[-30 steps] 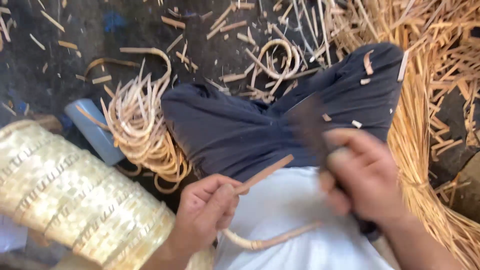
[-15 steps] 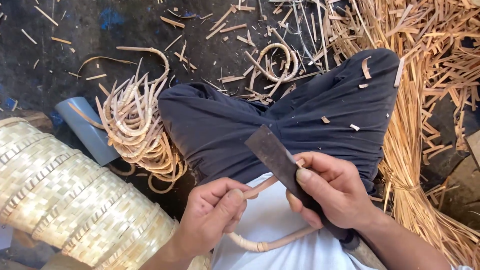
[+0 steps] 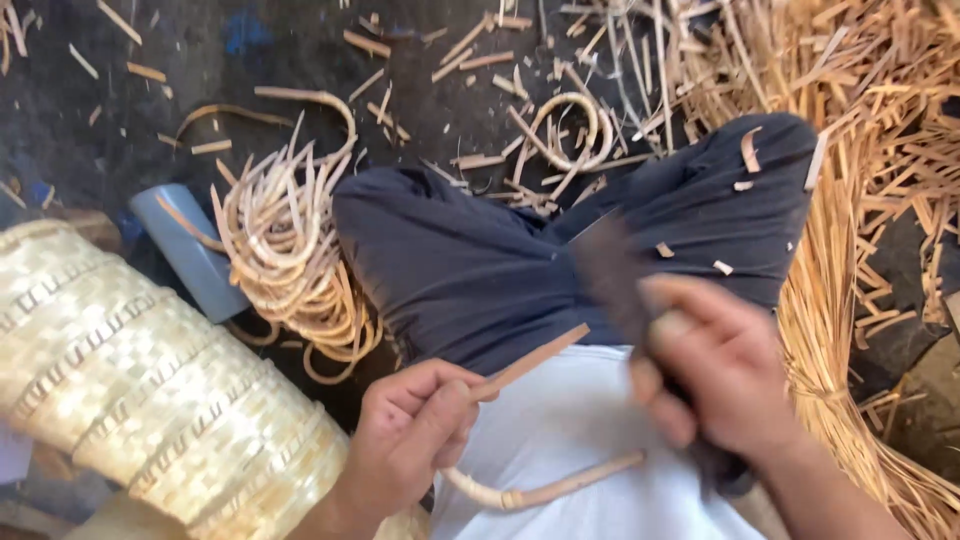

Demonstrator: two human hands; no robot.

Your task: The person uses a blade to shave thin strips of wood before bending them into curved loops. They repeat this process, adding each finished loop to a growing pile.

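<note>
The open room is the lap: dark blue cloth over the knees (image 3: 470,270) lies bare between the two hands, a few chips on it. To the left, the big pale woven cane basket (image 3: 150,390) blocks the way, touching a coil of curved cane strips (image 3: 290,260) and a light blue block (image 3: 185,245) just behind. The right side is walled by a thick heap of straw-coloured cane splints (image 3: 860,330). Ahead, the dark floor (image 3: 110,110) is littered with scattered offcuts, passable between them.

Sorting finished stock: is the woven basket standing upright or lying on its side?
On its side: the basket shows its long woven wall running slantwise beside the left hand.
</note>
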